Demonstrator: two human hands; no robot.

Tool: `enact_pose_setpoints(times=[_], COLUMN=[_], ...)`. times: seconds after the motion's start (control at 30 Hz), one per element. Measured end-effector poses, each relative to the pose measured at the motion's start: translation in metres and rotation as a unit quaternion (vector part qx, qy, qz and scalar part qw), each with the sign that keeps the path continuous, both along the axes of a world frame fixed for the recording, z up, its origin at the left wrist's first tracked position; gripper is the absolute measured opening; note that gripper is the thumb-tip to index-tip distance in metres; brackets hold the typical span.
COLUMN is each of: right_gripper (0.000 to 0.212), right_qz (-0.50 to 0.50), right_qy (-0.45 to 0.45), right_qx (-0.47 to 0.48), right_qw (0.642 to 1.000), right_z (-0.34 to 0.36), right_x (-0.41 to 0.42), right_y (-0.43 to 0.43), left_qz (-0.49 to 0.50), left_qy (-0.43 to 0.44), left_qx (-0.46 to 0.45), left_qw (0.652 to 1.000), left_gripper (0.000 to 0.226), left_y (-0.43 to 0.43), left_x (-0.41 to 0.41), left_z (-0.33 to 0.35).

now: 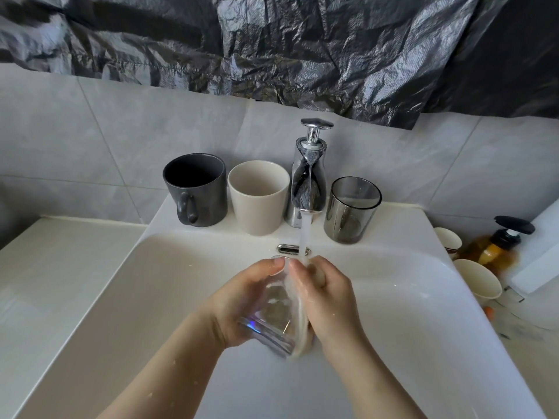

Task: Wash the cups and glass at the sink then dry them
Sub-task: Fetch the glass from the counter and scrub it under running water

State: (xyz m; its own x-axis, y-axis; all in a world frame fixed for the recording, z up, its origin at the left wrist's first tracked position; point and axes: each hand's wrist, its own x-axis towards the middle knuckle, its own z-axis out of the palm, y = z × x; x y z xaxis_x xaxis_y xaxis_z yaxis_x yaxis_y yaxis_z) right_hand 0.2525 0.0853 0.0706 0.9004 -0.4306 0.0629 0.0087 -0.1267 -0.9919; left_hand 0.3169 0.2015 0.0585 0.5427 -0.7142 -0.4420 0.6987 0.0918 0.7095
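We look down on a white sink (408,297) set against a grey tiled wall (90,131), with a crumpled black sheet (272,40) across the top of the frame. On the sink's back ledge, from left to right, stand a dark grey mug (196,189) with its handle towards us, a beige cup (258,196), the chrome tap (308,173) and a smoky tumbler (352,210), all upright. Mug and cup are just beside each other. Water (304,234) runs from the tap straight down onto the hands at the centre of the frame.

There the left hand (242,300) grips a clear glass (272,309) over the basin, fingers wrapped round its side. The glass lies tilted, its thick base towards us and its mouth up under the stream. The right hand (329,300) is curled round a pale cloth (302,337) and presses it against the right side of the glass. We cannot tell whether the cloth reaches inside.

At the right edge of the frame, on the counter (529,328) beside the sink, we see an amber pump bottle (496,252) and two small cups (484,285). Another pale counter (45,282) fills the lower left.
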Motion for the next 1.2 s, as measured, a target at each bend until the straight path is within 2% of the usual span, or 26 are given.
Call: enact_pose_setpoints(times=[0.07,0.17,0.3,0.43,0.53,0.63,0.73,0.8,0.87,0.97,1.03,1.07,1.13,1.2], right_gripper=[0.042,0.046,0.044,0.033,0.032,0.031,0.038,0.043,0.042,0.018,0.010,0.013,0.034,0.042], right_qz=[-0.060,-0.135,-0.223,-0.204,-0.211,-0.239,-0.273,-0.247,-0.157,-0.042,0.032,0.069,0.122,0.154], right_qy=[0.015,0.008,-0.031,-0.014,0.009,0.037,0.025,-0.002,0.004,0.037,0.031,0.025,0.021,0.015], right_qx=[0.015,0.023,0.010,0.014,0.086,0.219,0.256,0.241,0.197,0.121,0.081,0.045,-0.047,-0.062], right_qw=[0.998,0.991,0.974,0.979,0.974,0.945,0.927,0.938,0.968,0.991,0.996,0.996,0.991,0.986], right_z=[0.000,0.002,0.000,0.000,0.005,0.004,0.004,0.008,0.010,0.006,0.003,0.000,0.001,0.004], right_x=[0.001,0.001,-0.001,0.000,0.005,0.008,0.008,0.006,0.004,0.002,0.001,0.002,0.000,-0.002], right_y=[-0.002,-0.004,-0.008,-0.007,-0.008,-0.018,-0.027,-0.026,-0.018,-0.013,-0.014,-0.016,-0.019,-0.021], left_qz=[-0.001,-0.001,0.016,0.058,0.093,0.072,0.060,0.073,0.088,0.125,0.156,0.162,0.161,0.158], left_qy=[0.019,0.033,0.040,0.070,0.034,0.011,0.010,-0.004,-0.008,-0.004,0.019,0.031,0.043,0.043], left_qx=[-0.006,-0.023,0.001,0.007,0.034,0.081,0.081,0.110,0.120,0.128,0.117,0.110,0.106,0.101], left_qw=[1.000,0.999,0.999,0.996,0.995,0.994,0.995,0.991,0.989,0.984,0.981,0.980,0.980,0.981], left_gripper=[0.075,0.041,0.047,0.045,0.048,0.057,0.035,0.027,0.024,0.023,0.025,0.027,0.030,0.031], left_y=[-0.002,-0.005,-0.016,-0.018,-0.008,-0.001,0.000,-0.004,-0.006,-0.004,-0.001,0.000,0.002,0.004], left_x=[-0.001,-0.004,-0.015,-0.013,-0.001,0.006,0.005,0.003,0.002,0.005,0.007,0.008,0.008,0.009], left_z=[0.001,0.007,0.006,0.003,0.003,0.004,0.007,0.006,0.005,0.004,0.005,0.006,0.006,0.005])
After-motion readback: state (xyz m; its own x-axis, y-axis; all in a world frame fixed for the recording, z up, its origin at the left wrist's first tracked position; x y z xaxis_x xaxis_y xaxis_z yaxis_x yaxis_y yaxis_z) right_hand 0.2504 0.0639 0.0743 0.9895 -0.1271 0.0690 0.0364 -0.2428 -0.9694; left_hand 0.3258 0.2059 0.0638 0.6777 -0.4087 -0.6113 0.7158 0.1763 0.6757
